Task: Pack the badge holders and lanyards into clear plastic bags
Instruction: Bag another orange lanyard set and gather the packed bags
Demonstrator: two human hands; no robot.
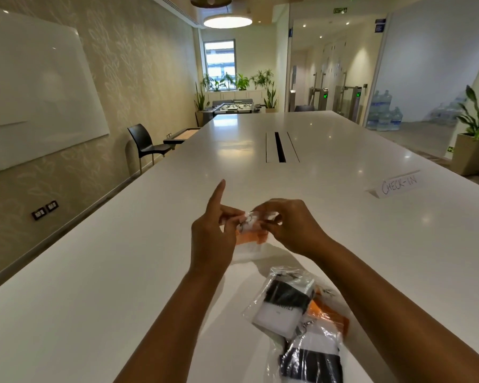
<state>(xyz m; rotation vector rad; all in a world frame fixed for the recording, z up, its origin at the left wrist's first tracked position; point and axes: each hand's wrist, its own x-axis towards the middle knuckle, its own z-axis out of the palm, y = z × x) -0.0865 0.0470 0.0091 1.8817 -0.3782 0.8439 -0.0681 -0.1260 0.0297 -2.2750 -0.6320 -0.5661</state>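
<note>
Above the white table (pixel 100 272), my left hand (pixel 213 233) and my right hand (pixel 291 225) together pinch the top edge of a clear plastic bag (pixel 250 236). Inside it I see an orange lanyard, a metal clip and a white badge holder. My left index finger points up and away. Its lower part hangs down to the table between my wrists. Near my right forearm lie three filled clear bags: one with a black lanyard and white holder (pixel 282 302), one with an orange lanyard (pixel 327 316), and one with a black lanyard (pixel 313 366) at the bottom edge.
A folded paper sign reading CHECK-IN (pixel 398 185) stands to the right. A cable slot (pixel 280 146) is set in the table's middle. A black chair (pixel 147 142) stands by the left wall, and a potted plant (pixel 476 139) at the far right.
</note>
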